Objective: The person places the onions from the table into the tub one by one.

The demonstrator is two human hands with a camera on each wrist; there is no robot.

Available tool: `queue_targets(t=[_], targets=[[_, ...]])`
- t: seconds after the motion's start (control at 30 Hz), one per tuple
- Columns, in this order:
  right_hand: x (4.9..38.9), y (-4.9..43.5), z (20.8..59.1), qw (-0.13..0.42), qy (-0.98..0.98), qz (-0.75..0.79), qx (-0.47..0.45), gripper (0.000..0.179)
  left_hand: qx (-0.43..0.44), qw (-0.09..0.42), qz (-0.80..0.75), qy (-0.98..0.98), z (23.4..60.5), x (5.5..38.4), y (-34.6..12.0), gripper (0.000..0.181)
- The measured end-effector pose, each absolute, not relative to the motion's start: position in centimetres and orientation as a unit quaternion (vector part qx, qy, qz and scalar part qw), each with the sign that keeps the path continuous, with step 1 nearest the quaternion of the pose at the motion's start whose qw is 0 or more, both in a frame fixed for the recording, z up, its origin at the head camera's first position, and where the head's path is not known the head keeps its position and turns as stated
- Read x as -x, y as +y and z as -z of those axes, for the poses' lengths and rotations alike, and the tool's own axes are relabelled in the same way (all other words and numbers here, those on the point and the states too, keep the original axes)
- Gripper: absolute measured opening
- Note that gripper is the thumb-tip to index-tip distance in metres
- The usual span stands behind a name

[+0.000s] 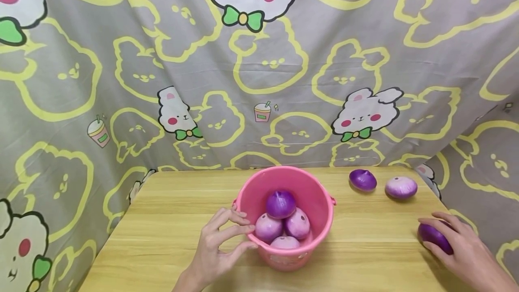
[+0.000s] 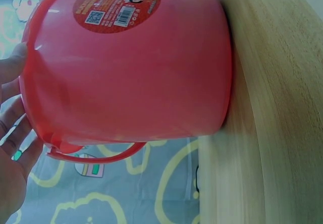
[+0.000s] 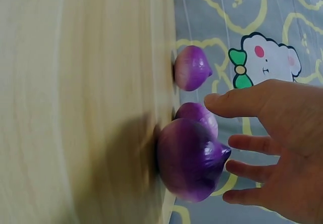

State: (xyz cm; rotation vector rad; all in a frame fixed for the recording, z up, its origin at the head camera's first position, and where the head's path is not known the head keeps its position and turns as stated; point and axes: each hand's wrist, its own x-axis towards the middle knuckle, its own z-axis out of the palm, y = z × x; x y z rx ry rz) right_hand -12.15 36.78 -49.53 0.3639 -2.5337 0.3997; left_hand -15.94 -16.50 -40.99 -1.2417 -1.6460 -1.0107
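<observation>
The pink bucket is touched at its left rim by the left hand, whose thumb and fingers are spread loosely along the edge rather than clenched. By the right hand nothing is grasped: its fingers are parted around a dark purple onion at the right of the wooden table, and whether the skin is touched cannot be told. In the head view alone, the bucket's contents are shown: a dark onion is rested on three paler onions. Near the table's far edge, another dark onion and a pale onion are seen just beside each other. In the left wrist view, an oval red sticker with printed codes and the curved handle, hung down along the bucket's side, are revealed. By the right wrist view, the pointed tip of the onion at the right hand is disclosed, with the fingertips near it and the thumb held well apart from the fingers.
</observation>
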Motion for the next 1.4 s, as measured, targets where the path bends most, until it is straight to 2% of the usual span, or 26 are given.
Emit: queue_targets(t=[0.17, 0.53, 1.07, 1.4], targets=[[12.3, 37.4, 50.1, 0.279, -0.937, -0.149, -0.149, 0.055, 0.493, 0.409, 0.401, -0.654, 41.0, 16.0, -16.5, 0.02], [12.4, 38.1, 50.4, 0.241, -0.954, -0.126, -0.128, 0.067, 0.492, 0.406, 0.403, -0.657, 41.0, 15.9, -16.5, 0.02], [12.7, 38.6, 50.7, 0.198, -0.969, -0.118, -0.09, 0.061, 0.492, 0.406, 0.403, -0.657, 41.1, 15.9, -16.5, 0.02], [12.5, 38.7, 50.9, 0.208, -0.966, -0.114, -0.102, 0.062, 0.492, 0.405, 0.405, -0.656, 41.0, 15.9, -16.4, 0.02]])
